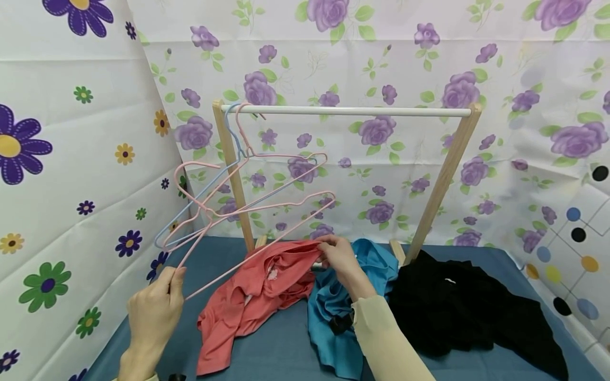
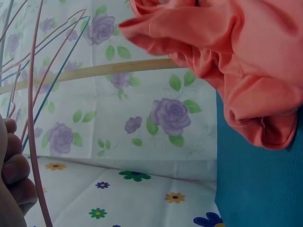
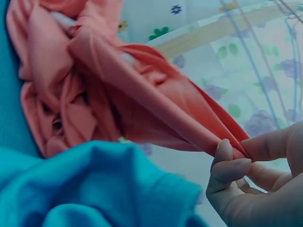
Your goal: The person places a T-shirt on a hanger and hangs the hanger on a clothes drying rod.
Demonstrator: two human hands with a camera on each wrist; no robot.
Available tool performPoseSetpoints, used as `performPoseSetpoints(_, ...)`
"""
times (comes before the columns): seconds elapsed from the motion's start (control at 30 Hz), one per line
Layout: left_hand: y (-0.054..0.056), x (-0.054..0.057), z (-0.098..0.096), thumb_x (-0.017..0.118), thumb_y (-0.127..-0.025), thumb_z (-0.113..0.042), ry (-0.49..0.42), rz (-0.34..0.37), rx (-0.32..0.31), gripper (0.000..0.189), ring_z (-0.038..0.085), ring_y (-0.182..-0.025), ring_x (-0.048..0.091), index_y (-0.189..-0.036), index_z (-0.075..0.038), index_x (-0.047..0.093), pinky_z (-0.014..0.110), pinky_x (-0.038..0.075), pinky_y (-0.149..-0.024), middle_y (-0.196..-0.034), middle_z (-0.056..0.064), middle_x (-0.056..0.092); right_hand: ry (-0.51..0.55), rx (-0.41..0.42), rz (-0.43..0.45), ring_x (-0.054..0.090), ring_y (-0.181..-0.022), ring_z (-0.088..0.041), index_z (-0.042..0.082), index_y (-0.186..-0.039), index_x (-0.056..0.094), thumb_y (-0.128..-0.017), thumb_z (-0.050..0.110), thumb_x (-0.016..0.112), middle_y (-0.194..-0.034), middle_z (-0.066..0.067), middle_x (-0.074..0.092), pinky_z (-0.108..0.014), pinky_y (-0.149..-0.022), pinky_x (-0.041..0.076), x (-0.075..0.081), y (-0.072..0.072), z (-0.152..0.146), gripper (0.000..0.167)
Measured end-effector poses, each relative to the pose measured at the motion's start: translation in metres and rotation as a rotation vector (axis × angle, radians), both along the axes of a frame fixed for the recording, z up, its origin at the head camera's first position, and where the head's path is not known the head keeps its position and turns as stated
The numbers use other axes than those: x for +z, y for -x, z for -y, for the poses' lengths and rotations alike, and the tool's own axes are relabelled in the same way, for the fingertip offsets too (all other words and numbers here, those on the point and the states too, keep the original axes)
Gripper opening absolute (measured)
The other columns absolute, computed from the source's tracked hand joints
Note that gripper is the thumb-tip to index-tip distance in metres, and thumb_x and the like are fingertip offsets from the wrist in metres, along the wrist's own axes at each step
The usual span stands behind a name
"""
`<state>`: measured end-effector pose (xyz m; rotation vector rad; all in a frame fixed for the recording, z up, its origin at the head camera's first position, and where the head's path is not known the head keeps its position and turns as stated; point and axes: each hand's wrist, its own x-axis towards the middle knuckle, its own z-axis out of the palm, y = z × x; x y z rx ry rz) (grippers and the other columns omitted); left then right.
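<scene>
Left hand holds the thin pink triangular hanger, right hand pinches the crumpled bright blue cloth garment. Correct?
No: the right hand pinches the crumpled coral-red cloth garment, not the bright blue one, as the right wrist view shows. The left hand does hold the thin pink triangular hanger.

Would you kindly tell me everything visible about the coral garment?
The coral garment is smooth-looking fabric, rumpled and folded, with whitish patches among its folds. It lies on the blue surface beside the turquoise garment, a sleeve-like length trailing nearward. The right hand pinches one raised edge. Its cut is unclear.
</scene>
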<state>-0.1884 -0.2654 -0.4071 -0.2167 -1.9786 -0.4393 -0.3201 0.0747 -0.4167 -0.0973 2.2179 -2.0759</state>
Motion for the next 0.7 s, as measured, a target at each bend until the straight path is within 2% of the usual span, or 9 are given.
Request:
performPoseSetpoints(0.17, -0.001, 0.001, 0.001, 0.047, -0.104, -0.039, 0.004, 0.001, -0.017, 0.045, 0.000, -0.038, 0.019, -0.070, -0.011, 0.051, 0.022, 0.014, -0.036, -0.046, -0.010, 0.030, 0.023, -0.059, -0.039, 0.056, -0.066, -0.020, 0.001, -0.114, 0.065, -0.100, 0.011, 0.053, -0.081, -0.012, 0.062, -0.028, -0.056, 0.043, 0.014, -0.007, -0.007, 0.020)
performPoseSetpoints(0.4, -0.003, 0.002, 0.000, 0.045, -0.105, -0.038, 0.060, 0.012, -0.014, 0.044, 0.003, -0.037, 0.025, -0.071, -0.010, 0.052, 0.024, 0.018, -0.035, -0.046, -0.009, 0.033, -0.006, -0.132, -0.104, 0.062, -0.074, -0.030, 0.006, -0.113, 0.068, -0.100, 0.016, 0.056, -0.086, -0.011, 0.064, -0.029, -0.057, 0.045, 0.033, -0.017, -0.016, 0.021)
performPoseSetpoints(0.53, -0.003, 0.001, -0.002, 0.044, -0.105, -0.040, 0.065, 0.009, -0.029, 0.045, 0.002, -0.037, 0.025, -0.071, -0.011, 0.053, 0.023, 0.017, -0.035, -0.046, -0.010, 0.033, -0.011, -0.165, -0.156, 0.060, -0.070, -0.025, 0.007, -0.108, 0.069, -0.099, 0.019, 0.057, -0.086, -0.010, 0.064, -0.027, -0.055, 0.043, 0.042, -0.024, -0.021, 0.020)
performPoseSetpoints(0.7, -0.002, -0.002, -0.004, 0.045, -0.104, -0.041, 0.051, 0.006, -0.047, 0.044, -0.001, -0.038, 0.021, -0.072, -0.013, 0.054, 0.022, 0.015, -0.036, -0.046, -0.012, 0.031, -0.013, -0.217, -0.265, 0.057, -0.071, -0.020, 0.003, -0.105, 0.069, -0.100, 0.017, 0.057, -0.089, -0.011, 0.063, -0.026, -0.058, 0.046, 0.052, -0.031, -0.028, 0.019)
